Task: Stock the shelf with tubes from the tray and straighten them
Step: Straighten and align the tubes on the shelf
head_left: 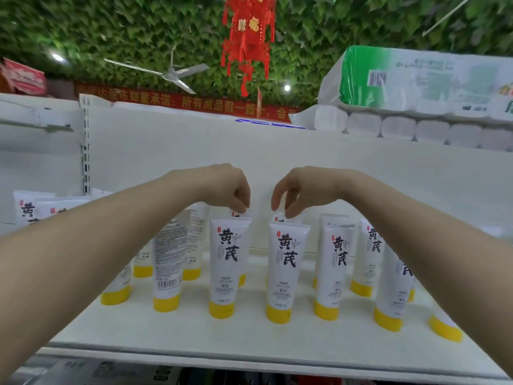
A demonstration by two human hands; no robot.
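My left hand (pixel 233 190) pinches the crimped top of a back-row tube (pixel 241 215), and my right hand (pixel 291 190) pinches the top of the tube behind the next one (pixel 280 218), at about 3 o'clock from the first. Both grips are fingertip pinches, not full clasps. To do this well I would twist each tube lightly until its label faces me, then set it square behind its front-row tube (pixel 229 262) without knocking that one over. The tubes stand on the white shelf (pixel 166 326), long axes upright, yellow caps down, crimped ends up. One tube (pixel 169 259) at 9 o'clock shows its barcode side, so it needs turning. The tray is not in view.
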